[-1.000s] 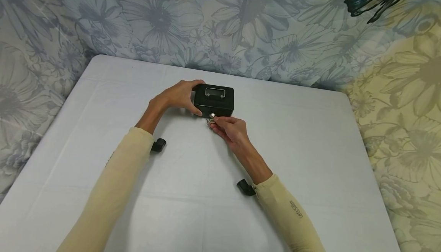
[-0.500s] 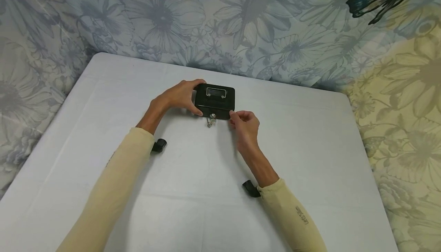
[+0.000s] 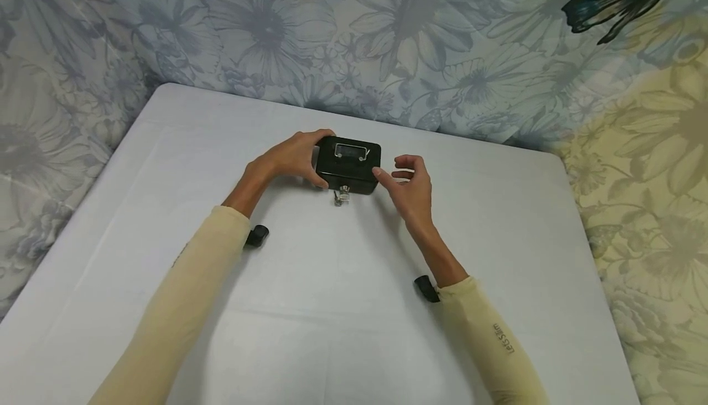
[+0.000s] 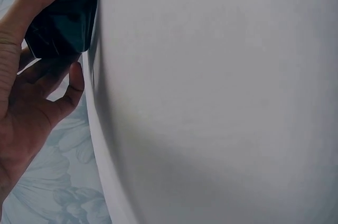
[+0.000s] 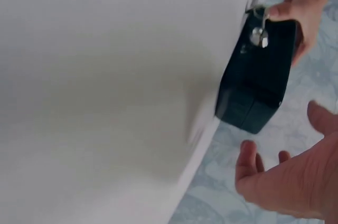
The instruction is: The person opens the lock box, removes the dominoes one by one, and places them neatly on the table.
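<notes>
overall, a floral-printed backdrop fills the far side and both flanks, grey-blue mostly, yellowish to the right, with dark butterfly shapes near the top. in front of it, a white table, corners rounded, a few soft creases in the surface. two cream sleeves reach in from the near edge: left sleeve, right sleeve, the latter bearing dark lettering.

hands well separated from each other by the box. left hand grips the left end of the black box, thumb at the front, fingers round the back. right hand holds nothing; thumb and fingers spread apart, loosely bent, just beside the box's right end. from the head view the thumb tip overlaps the box edge; the right wrist view shows a gap there.

black box sits on the far half of the table, roughly mid-width, lid down. black wrist cameras show at the cuffs, left one, right one. on the lid, a silvery wire handle. on the front face, a round metal lock. smallest: keys hanging at the lock, number too small to tell.
</notes>
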